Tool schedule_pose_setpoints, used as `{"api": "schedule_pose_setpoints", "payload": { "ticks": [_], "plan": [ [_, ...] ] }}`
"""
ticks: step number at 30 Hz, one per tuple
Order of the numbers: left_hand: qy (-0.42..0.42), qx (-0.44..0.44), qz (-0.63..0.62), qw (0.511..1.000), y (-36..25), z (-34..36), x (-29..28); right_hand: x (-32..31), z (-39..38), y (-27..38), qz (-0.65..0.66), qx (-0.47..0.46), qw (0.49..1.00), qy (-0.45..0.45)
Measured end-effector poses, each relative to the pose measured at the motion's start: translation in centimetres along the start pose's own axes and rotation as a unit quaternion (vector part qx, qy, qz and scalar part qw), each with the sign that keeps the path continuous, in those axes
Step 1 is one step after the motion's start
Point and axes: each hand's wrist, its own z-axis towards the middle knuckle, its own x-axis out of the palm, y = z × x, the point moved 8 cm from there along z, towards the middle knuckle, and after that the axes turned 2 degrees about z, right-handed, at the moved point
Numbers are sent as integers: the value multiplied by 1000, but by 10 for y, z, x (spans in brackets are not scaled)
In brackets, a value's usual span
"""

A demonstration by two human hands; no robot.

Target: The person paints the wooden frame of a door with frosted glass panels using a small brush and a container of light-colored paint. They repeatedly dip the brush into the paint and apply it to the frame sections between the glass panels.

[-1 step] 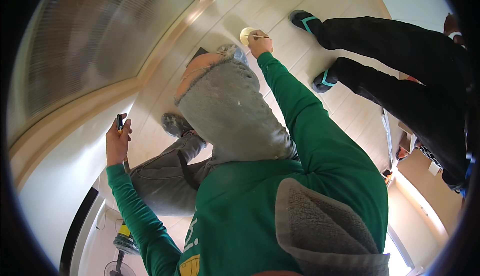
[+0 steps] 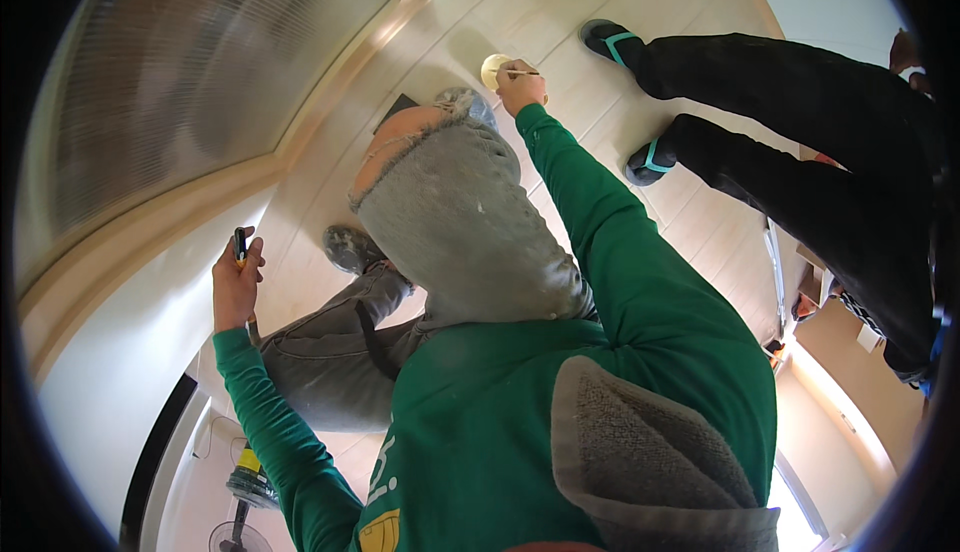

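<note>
My right hand (image 2: 521,88) is low over the floor at the far middle, closed around a thin pale stick (image 2: 524,73); its working end cannot be made out. Right beside the fingers is a small round pale-yellow disc (image 2: 492,69), possibly a shallow dish, partly covered by the hand. Away to the left, my left hand (image 2: 236,287) is raised near the wall, fingers wrapped round a small slim black-and-orange object (image 2: 240,248). Its exact kind does not show.
A wood-framed ribbed panel (image 2: 215,82) stands at the left above a white wall (image 2: 130,322). Another person's black-trousered legs (image 2: 780,82), in dark sandals with turquoise straps, are at the right on the plank floor (image 2: 590,112). A fan (image 2: 240,537) is at the lower left.
</note>
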Motion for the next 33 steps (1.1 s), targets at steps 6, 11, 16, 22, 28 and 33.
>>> {"api": "schedule_pose_setpoints", "payload": {
  "ticks": [6, 11, 16, 22, 28, 33],
  "plan": [
    [9, -7, -3, 1000, 3, 7, 2, 4, 11, 1, 3, 22, 1000, 11],
    [8, -2, 3, 1000, -2, 6, 2, 9, 21, -11, -44, 7, 999, 17],
    [8, -4, 2, 1000, -1, 5, 3, 14, 28, -26, -54, 6, 998, 8],
    [1, -1, 1, 1000, 0, 4, 1, 3, 36, -18, -63, 46, 997, 14],
    [3, 4, 4, 1000, 5, 7, 1, -5, 37, -9, -105, 47, 993, 30],
    [3, 6, -9, 1000, 5, 7, 0, -9, 40, -2, -199, -2, 980, 13]
  ]
}}
